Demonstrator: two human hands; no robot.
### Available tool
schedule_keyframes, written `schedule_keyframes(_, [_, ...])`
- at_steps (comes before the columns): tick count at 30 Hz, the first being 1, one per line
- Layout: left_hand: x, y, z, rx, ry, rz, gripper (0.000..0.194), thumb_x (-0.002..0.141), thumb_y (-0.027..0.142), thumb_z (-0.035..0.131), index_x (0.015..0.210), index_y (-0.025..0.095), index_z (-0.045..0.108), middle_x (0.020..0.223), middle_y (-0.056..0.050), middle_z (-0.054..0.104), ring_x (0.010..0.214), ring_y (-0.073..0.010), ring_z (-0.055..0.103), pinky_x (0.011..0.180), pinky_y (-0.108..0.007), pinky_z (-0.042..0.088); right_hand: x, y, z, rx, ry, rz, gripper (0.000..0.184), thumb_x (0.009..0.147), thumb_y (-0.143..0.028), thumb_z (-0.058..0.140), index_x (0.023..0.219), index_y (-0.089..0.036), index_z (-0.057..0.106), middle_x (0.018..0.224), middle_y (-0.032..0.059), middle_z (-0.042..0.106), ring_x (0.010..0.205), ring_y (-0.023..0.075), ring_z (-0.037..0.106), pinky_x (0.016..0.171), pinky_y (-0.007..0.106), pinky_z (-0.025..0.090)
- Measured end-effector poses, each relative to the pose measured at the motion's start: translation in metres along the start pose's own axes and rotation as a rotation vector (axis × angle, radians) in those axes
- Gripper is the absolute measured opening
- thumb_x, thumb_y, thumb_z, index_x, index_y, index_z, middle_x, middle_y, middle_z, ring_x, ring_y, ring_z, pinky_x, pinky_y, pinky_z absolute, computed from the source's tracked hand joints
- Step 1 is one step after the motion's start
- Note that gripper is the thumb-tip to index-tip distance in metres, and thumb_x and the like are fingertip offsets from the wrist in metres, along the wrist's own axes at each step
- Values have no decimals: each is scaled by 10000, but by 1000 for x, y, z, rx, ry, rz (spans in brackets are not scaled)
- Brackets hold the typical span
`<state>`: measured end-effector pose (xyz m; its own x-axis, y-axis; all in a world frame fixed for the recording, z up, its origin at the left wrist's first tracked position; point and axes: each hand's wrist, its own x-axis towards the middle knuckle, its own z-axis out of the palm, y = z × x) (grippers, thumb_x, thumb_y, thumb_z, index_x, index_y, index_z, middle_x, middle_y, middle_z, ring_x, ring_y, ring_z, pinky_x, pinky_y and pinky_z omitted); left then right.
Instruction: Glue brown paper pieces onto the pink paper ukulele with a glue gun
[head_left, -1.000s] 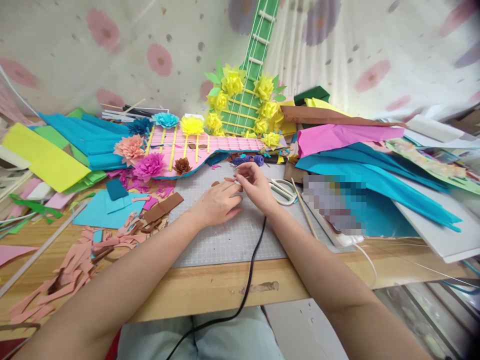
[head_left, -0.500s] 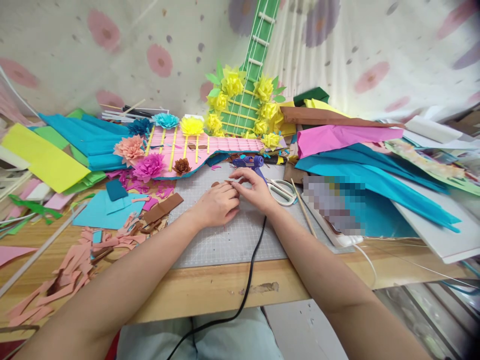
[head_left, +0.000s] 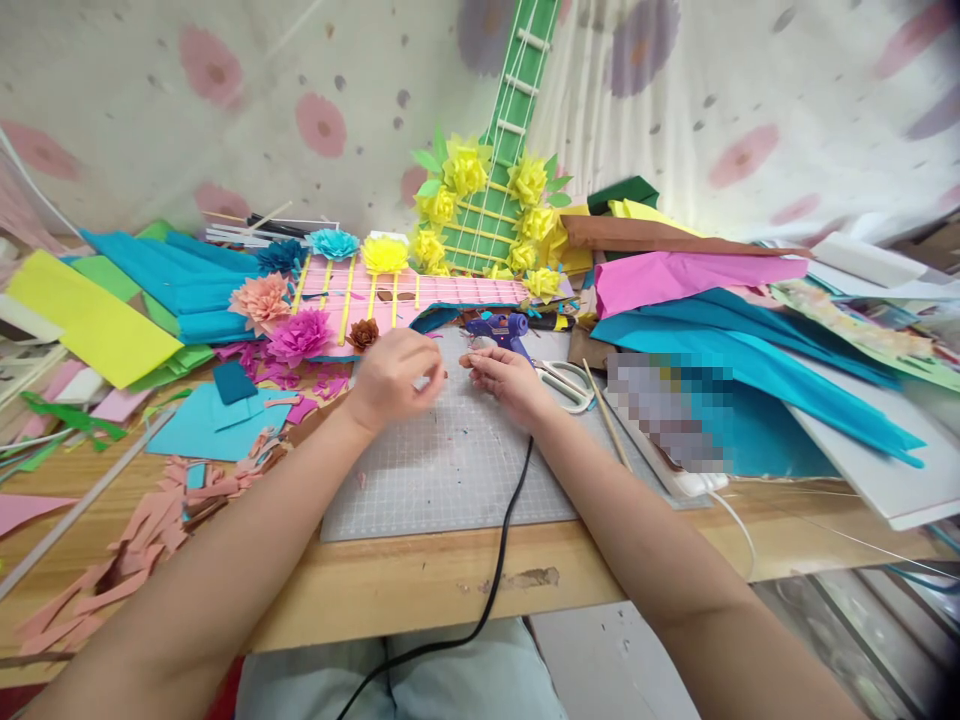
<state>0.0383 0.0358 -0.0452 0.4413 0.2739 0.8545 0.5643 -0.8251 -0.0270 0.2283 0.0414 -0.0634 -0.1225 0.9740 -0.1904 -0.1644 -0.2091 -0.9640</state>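
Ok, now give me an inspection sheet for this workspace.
Surface: gray mat on a wooden table.
Job's things: small brown piece, glue gun, scissors, pink panel with paper flowers.
Clutter: pink scraps on the left; blue paper on the right.
Grips: left grip blurred, hold unclear; right grip seems to pinch the brown piece.
Cables: black cord over the mat and table edge; white cord at right.
Surroundings: flowered curtain behind.

Brown piece (head_left: 468,360), grey mat (head_left: 442,470) (finely gridded), purple glue gun (head_left: 498,328)

Small brown piece (head_left: 469,358) in the right hand's (head_left: 506,382) fingertips
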Motion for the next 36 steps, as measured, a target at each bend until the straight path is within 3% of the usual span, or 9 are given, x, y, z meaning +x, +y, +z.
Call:
schedule_keyframes(4, [4,-40,-22,130,158,-427,97,814,197,524,724,214,554,790,-36,637,823,-190,589,790,-368,464,-2,-4,0,90,-36,117,136,595,-245,761,685,-174,688,816,26,702,613,60,539,579,186,449])
schedule_keyframes(7, [7,-60,-41,229,157,-704,40,813,218,532,799,223,569,891,-54,622,965,-225,566,893,-423,430,-3,-4,1,101,-55,132,117,602,-227,756,677,-173,684,809,28,703,606,62,542,566,183,456])
schedule_keyframes(9, [8,-64,-50,273,71,-815,89,810,246,551,886,223,590,1004,-74,610,1057,-242,534,935,-435,414,-4,-3,3,76,-58,121,119,608,-232,751,682,-176,677,819,30,705,607,65,550,573,190,466])
schedule_keyframes(11, [8,-63,-52,248,-101,-821,203,794,302,586,983,229,595,1094,-78,596,1113,-253,511,959,-429,405,-4,0,4,13,-47,93,127,614,-250,743,669,-175,657,822,35,706,606,69,559,578,199,476])
schedule_keyframes(14, [5,-58,-44,164,-410,-677,399,746,418,643,1094,232,586,1175,-76,588,1156,-275,490,989,-433,372,-1,2,9,-99,7,29,176,615,-291,744,635,-173,615,783,39,700,586,78,563,567,214,491])
schedule_keyframes(17, [1,-56,-35,159,-567,-580,415,740,452,641,1073,206,616,1181,-90,599,1152,-292,489,998,-448,342,2,-1,17,-154,67,-30,184,617,-279,748,623,-173,597,750,37,692,602,89,577,586,230,512])
schedule_keyframes(21, [3,-58,-36,132,-600,-642,211,799,347,535,857,191,665,978,-69,657,964,-229,571,875,-359,411,9,-13,40,-192,65,-63,102,687,-199,681,628,-173,602,781,42,690,623,88,585,604,233,517])
schedule_keyframes(27, [9,-61,-46,70,-565,-874,171,730,309,537,699,202,667,842,-36,672,756,-174,588,670,-282,425,33,-21,85,-295,52,23,113,689,-243,658,652,-183,570,706,10,645,599,96,560,525,216,456])
schedule_keyframes(36, [7,-64,-51,32,-590,-859,154,690,281,541,686,204,674,810,-31,685,757,-182,604,677,-287,434,69,-7,107,-531,88,-78,143,606,-231,657,574,-187,525,604,-34,565,654,117,565,620,238,487])
